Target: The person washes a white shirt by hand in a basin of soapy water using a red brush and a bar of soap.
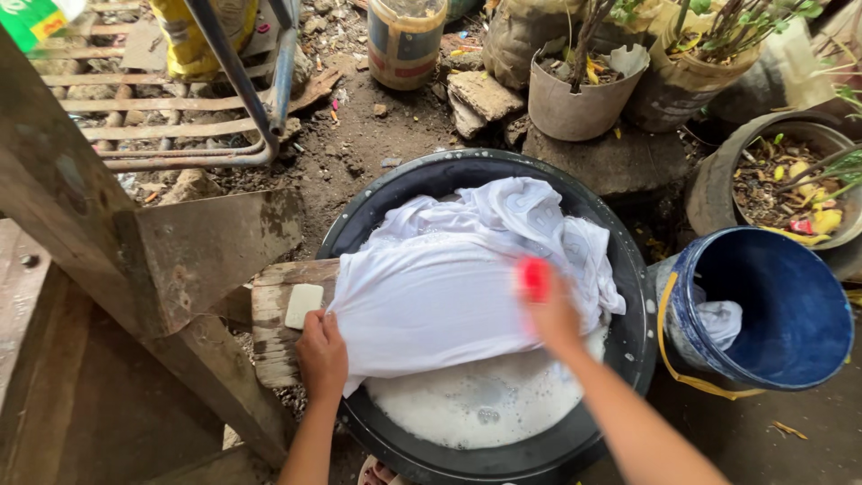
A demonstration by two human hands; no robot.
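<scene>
- White wet cloth garment (449, 287) lies draped over a weathered wooden washboard plank (269, 310) that leans into the big round black plastic basin (628, 359) of sudsy water, right in front of you.
- Its long side runs left to right, spanning from one hand to the other.
- Your left hand (321, 355) pins the cloth's left edge against the plank, fingers curled down on it.
- Your right hand (549, 310) is closed around a small red scrub brush (535, 277), pressed on the cloth's right half, so it's the one farther up the fabric.
- Count: one garment on the plank, one pale soap bar (303, 305) just above your left hand, one blue plastic bucket (790, 359) to the right with another white cloth (720, 321) inside.
</scene>
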